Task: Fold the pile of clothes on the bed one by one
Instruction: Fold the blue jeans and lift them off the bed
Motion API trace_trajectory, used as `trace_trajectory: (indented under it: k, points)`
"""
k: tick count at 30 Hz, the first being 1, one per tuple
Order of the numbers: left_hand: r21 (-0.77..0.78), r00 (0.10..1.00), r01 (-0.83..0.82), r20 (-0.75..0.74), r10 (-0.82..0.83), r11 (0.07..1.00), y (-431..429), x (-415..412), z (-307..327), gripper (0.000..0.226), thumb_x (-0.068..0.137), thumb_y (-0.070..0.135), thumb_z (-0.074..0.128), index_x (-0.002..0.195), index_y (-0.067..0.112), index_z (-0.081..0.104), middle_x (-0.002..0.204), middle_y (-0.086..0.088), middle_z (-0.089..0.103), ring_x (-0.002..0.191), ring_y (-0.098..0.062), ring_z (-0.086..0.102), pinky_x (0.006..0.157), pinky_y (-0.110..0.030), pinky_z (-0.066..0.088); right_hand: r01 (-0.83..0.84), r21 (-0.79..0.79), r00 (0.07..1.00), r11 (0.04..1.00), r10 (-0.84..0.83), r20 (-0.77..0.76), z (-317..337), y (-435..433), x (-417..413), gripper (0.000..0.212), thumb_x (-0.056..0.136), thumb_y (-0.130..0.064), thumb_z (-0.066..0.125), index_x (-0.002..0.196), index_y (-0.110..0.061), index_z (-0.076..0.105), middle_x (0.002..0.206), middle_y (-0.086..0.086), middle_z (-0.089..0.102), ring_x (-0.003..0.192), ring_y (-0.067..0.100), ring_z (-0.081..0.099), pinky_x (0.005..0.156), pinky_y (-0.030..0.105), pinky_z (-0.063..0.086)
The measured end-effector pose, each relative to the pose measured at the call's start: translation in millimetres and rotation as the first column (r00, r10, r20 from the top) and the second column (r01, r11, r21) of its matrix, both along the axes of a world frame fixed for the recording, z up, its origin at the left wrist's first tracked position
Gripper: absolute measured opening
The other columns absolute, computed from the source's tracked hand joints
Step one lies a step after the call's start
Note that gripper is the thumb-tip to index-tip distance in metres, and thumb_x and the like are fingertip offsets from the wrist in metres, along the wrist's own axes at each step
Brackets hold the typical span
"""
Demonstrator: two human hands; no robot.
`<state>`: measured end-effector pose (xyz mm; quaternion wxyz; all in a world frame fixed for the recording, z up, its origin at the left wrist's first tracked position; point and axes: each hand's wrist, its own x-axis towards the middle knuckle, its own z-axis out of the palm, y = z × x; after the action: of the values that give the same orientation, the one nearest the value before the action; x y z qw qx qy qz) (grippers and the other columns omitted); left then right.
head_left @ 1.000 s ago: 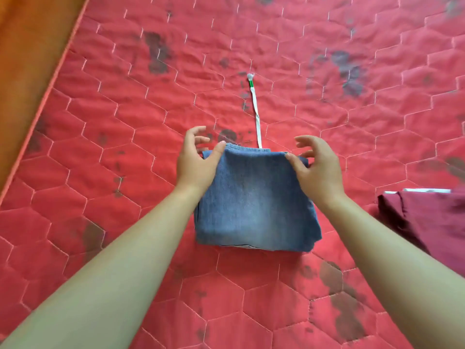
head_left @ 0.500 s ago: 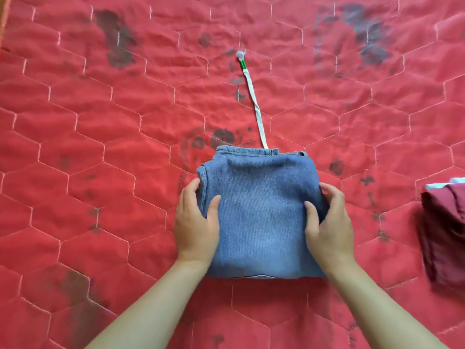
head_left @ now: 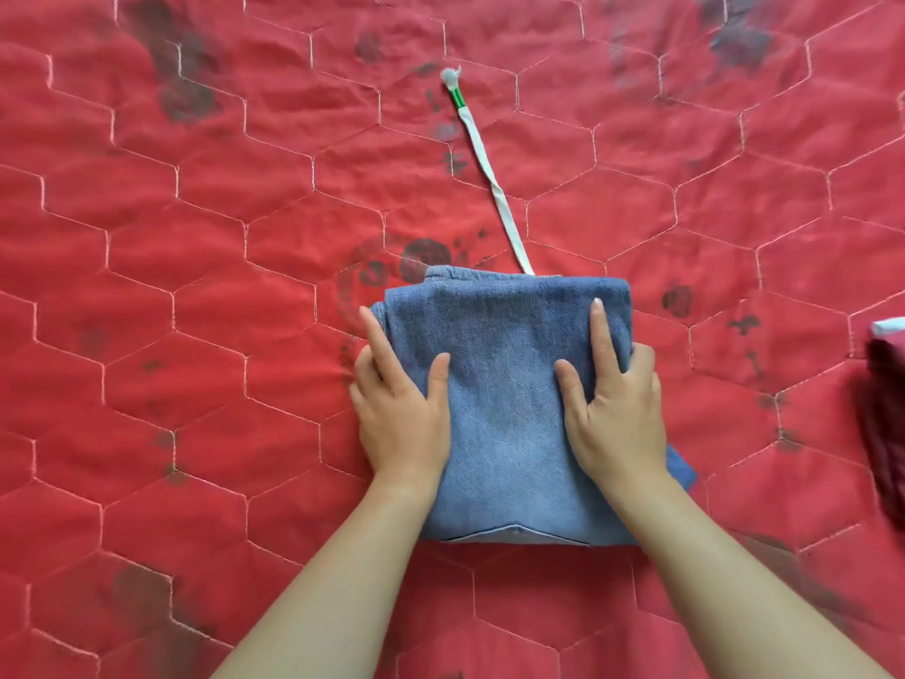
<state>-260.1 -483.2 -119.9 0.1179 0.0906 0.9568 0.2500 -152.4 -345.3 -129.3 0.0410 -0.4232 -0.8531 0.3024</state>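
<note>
– Denim garment [head_left: 509,433]: location and condition?
– Folded to a compact rectangle. It lies between and under both hands, on the red quilted bedcover [head_left: 196,296].
– State of the hands?
– Apart, one to each side. The left hand [head_left: 399,404] sits on the left edge and the right hand [head_left: 614,404] on the right edge. On each, thumb and forefinger lie straight on the top layer while the outer fingers bend down over the side, clasping the bundle.
– Anything loose?
– A white drawstring [head_left: 489,169] with a green tip trails from the far edge, well beyond the fingertips. At the near edge, by the wrists, a pale inner layer peeks out.
– Further out?
– A maroon garment [head_left: 886,423] lies well off to the right of the right hand, blurred.
– Recommendation?
– I judge this to be the final press or pick-up of this item. Keep equal pressure on both sides so the layers do not slide. Tuck the drawstring in and square the near edge before setting the garment aside.
</note>
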Motion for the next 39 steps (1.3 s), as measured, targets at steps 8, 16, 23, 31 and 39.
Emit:
trace_trajectory:
  k: [8, 16, 23, 31, 39]
  points:
    - [-0.017, 0.956, 0.219, 0.206, -0.211, 0.976, -5.7, -1.7, -0.6, 0.07, 0.083, 0.064, 0.043, 0.133, 0.063, -0.006, 0.101, -0.01, 0.059, 0.096, -0.035, 0.059, 0.083, -0.038, 0.044, 0.139, -0.178, 0.99, 0.974, -0.133, 0.041, -0.5, -9.1, 22.9, 0.066, 0.085, -0.055, 0.05, 0.138, -0.058, 0.013, 0.097, -0.002, 0.045, 0.091, 0.029, 0.057, 0.075, 0.034, 0.038]
    - [0.233, 0.935, 0.236, 0.211, -0.286, 0.943, -3.1, 38.8, 88.1, 0.063, 0.082, 0.054, 0.056, 0.132, 0.065, 0.019, 0.117, 0.004, 0.063, 0.104, -0.017, 0.06, 0.082, -0.023, 0.04, 0.264, -0.235, 0.941, 0.935, -0.303, -0.148, 91.9, -23.7, 81.9, 0.061, 0.084, -0.047, 0.058, 0.135, -0.056, 0.026, 0.106, -0.016, 0.047, 0.099, 0.002, 0.049, 0.085, 0.022, 0.035]
    - [0.287, 0.891, 0.376, 0.149, -0.429, 0.881, -1.0, 97.3, 280.5, 0.063, 0.083, 0.053, 0.057, 0.134, 0.062, 0.02, 0.117, -0.002, 0.063, 0.104, -0.019, 0.06, 0.08, -0.019, 0.036, 0.325, -0.176, 0.908, 0.929, -0.359, -0.216, 285.5, -28.4, 153.6, 0.055, 0.087, -0.04, 0.059, 0.138, -0.039, 0.038, 0.127, 0.006, 0.057, 0.117, 0.02, 0.053, 0.094, 0.023, 0.035]
    - [0.394, 0.817, 0.515, 0.044, -0.575, 0.761, 8.2, 181.1, 412.4, 0.061, 0.083, 0.053, 0.057, 0.13, 0.067, 0.02, 0.12, 0.014, 0.057, 0.1, -0.002, 0.055, 0.084, -0.019, 0.039, 0.451, -0.094, 0.818, 0.888, -0.453, -0.354, 408.5, -46.0, 255.0, 0.055, 0.088, -0.036, 0.058, 0.14, -0.035, 0.037, 0.128, 0.006, 0.056, 0.116, 0.02, 0.052, 0.089, 0.01, 0.03]
    - [0.425, 0.663, 0.684, -0.024, -0.748, 0.593, 76.9, 315.8, 454.2, 0.057, 0.086, 0.05, 0.054, 0.132, 0.062, 0.022, 0.125, 0.006, 0.06, 0.108, -0.009, 0.058, 0.089, -0.021, 0.041, 0.648, -0.03, 0.677, 0.761, -0.593, -0.436, 450.6, -22.7, 401.8, 0.053, 0.089, -0.035, 0.058, 0.139, -0.033, 0.04, 0.129, 0.003, 0.057, 0.118, 0.015, 0.05, 0.09, 0.006, 0.027]
